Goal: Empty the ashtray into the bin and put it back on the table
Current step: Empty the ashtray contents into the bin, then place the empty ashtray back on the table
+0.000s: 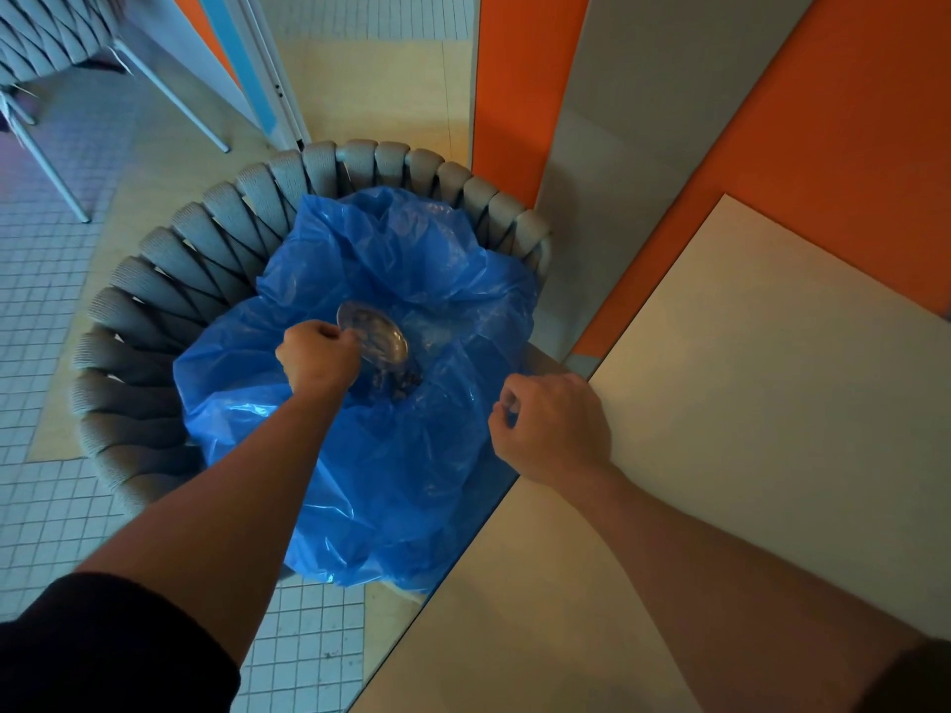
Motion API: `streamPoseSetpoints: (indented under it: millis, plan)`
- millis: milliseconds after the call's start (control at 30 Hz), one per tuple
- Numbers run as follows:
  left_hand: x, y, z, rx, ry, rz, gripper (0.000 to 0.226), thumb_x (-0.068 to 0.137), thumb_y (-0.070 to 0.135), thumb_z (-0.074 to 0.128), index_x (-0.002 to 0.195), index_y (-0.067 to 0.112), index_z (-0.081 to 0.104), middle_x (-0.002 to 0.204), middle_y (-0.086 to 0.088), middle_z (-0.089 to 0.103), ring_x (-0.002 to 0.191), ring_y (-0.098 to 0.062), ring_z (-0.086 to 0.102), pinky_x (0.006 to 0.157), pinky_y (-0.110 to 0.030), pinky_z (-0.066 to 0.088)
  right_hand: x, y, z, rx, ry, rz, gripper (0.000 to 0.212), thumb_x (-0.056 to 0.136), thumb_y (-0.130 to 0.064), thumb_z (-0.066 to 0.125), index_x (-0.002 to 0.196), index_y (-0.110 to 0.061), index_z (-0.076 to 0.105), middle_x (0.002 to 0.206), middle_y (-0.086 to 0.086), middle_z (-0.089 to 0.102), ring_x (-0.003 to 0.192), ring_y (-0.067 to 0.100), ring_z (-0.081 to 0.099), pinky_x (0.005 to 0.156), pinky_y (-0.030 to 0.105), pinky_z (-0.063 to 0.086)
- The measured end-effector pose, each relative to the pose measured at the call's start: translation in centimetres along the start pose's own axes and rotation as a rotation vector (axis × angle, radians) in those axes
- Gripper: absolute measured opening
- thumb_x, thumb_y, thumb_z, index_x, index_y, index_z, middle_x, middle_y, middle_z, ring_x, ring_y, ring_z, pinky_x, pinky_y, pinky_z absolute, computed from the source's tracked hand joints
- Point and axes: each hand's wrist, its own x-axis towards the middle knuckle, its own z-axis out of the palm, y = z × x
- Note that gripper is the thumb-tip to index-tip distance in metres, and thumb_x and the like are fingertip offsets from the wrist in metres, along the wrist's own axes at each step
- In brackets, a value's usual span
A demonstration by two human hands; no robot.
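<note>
My left hand (318, 356) grips the rim of a clear glass ashtray (378, 336) and holds it tipped on edge over the blue bin bag (391, 455). Dark ash and butts (399, 380) lie in the bag's opening just below the ashtray. The bag sits on the seat of a grey woven chair (170, 280). My right hand (553, 427) is at the bag's right edge, fingers pinched on the blue plastic, beside the corner of the beige table (772, 403).
The table edge runs diagonally along the right of the bag. An orange and grey wall (669, 120) stands behind it. A second woven chair (51, 54) with metal legs is at the far left on the small-tiled floor (46, 496).
</note>
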Motion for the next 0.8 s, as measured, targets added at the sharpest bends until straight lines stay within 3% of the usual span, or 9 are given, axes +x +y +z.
streamPoseSetpoints:
  millis: [167,333,467,567,633,800]
  plan:
    - [-0.9,0.7,-1.0,-0.085,-0.028,-0.076,0.014,0.077,0.016,0.065,0.064,0.013,0.069,0.072,-0.01,0.071,0.075,-0.027,0.069,0.072,-0.041,0.06,0.1,0.0,-0.1,0.029,-0.02,0.002,0.027,0.087,-0.049,0.051,0.085,-0.024,0.062,0.07,-0.01,0.061,0.065,0.01,0.054,0.069,0.026,0.044]
    - [-2.9,1.8,-2.3,-0.165,-0.069,-0.121,0.011,0.075,0.013,0.065,0.065,0.015,0.069,0.075,-0.012,0.073,0.075,-0.029,0.072,0.066,-0.041,0.062,0.4,-0.2,-0.9,0.16,-0.054,0.058,0.03,0.087,-0.051,0.054,0.097,-0.024,0.063,0.085,-0.007,0.072,0.077,0.015,0.063,0.073,0.03,0.05]
    - [-4.9,2.9,-3.3,-0.245,-0.111,-0.144,0.01,0.072,0.015,0.07,0.062,0.017,0.069,0.079,-0.014,0.074,0.081,-0.031,0.072,0.072,-0.045,0.062,1.1,-1.0,-1.9,0.524,-0.098,0.282,0.021,0.086,-0.041,0.061,0.096,-0.023,0.06,0.086,-0.006,0.07,0.079,0.016,0.066,0.073,0.033,0.054]
    - [-6.6,3.9,-3.8,-0.292,-0.138,-0.148,0.011,0.072,0.015,0.072,0.061,0.019,0.069,0.076,-0.012,0.073,0.081,-0.03,0.072,0.074,-0.044,0.062,1.6,-1.8,-2.9,0.733,-0.069,0.444,0.015,0.086,-0.034,0.062,0.095,-0.022,0.06,0.081,-0.013,0.064,0.075,0.005,0.062,0.074,0.029,0.049]
    - [-8.0,4.5,-4.0,-0.319,-0.168,-0.141,0.013,0.072,0.013,0.071,0.061,0.018,0.069,0.073,-0.011,0.072,0.076,-0.028,0.072,0.074,-0.042,0.062,1.4,-2.0,-3.6,0.829,-0.072,0.552,0.014,0.087,-0.033,0.062,0.092,-0.02,0.062,0.087,-0.005,0.069,0.083,0.013,0.067,0.079,0.034,0.055]
    - [-11.8,5.7,-4.5,-0.388,-0.258,-0.13,0.021,0.073,0.004,0.067,0.056,0.016,0.07,0.063,-0.01,0.067,0.058,-0.022,0.064,0.056,-0.029,0.059,-0.9,-1.7,-6.0,1.106,-0.118,0.79,0.012,0.091,-0.029,0.062,0.083,-0.021,0.06,0.086,0.006,0.07,0.07,0.018,0.071,0.075,0.036,0.062]
